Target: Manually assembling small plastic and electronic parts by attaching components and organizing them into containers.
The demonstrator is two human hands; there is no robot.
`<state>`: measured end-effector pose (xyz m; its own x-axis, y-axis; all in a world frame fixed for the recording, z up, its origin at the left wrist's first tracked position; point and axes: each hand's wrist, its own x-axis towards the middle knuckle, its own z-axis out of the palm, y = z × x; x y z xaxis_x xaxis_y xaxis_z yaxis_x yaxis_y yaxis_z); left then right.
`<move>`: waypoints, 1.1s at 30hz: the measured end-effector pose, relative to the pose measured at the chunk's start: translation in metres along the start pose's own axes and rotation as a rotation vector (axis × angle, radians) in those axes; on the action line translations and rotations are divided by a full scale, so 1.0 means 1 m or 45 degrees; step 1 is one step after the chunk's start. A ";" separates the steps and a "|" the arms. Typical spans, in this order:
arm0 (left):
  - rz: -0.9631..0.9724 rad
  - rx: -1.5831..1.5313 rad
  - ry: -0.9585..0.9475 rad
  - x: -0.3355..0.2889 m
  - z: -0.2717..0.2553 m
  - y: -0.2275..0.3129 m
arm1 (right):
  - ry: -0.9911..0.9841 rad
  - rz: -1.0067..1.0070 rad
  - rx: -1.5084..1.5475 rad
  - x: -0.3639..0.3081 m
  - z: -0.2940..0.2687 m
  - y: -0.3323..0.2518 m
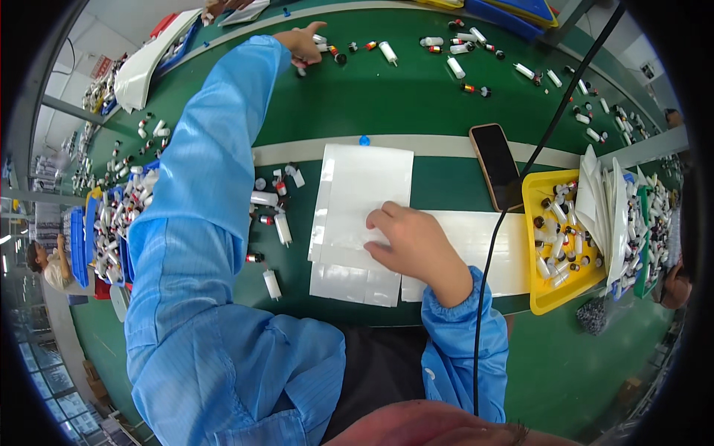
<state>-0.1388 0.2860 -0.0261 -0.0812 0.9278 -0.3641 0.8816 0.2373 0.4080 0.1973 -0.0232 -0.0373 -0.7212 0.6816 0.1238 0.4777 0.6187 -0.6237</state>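
Note:
My left arm stretches far across the green work surface. At its end my left hand [299, 46] is open, forefinger and thumb apart, beside a small white cylinder [319, 39] with dark and red end pieces near it. Another small part [301, 72] shows just under this hand. Close to my body, my right hand [413, 241] rests over a stack of white glossy sheets [364, 175]. Its fingers are bent, thumb and forefinger apart, with nothing seen between them. Left of the sheets lie several white cylinders [282, 229] with thin tips and small black-and-red parts.
A phone [497, 165] lies beyond the right-hand sheet. The yellow tray [547, 301] holds many cylinders; white sheets [593, 197] stand beside it. Blue bins [91, 241] of parts are at left. A black cable [547, 134] hangs across the right side. More cylinders [387, 52] lie scattered far off.

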 end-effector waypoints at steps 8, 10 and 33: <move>0.099 0.588 -0.050 -0.004 0.014 0.027 | 0.014 0.006 -0.049 0.001 0.002 0.002; 0.246 0.691 -0.029 -0.064 -0.024 0.027 | 0.016 -0.007 -0.055 -0.002 0.010 0.004; 0.850 0.179 0.211 -0.233 -0.057 -0.007 | -0.113 0.116 -0.203 -0.019 0.010 -0.026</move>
<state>-0.1521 0.0848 0.1035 0.4381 0.8966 0.0639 0.8186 -0.4273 0.3839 0.1933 -0.0562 -0.0312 -0.7095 0.7047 -0.0002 0.6110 0.6150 -0.4985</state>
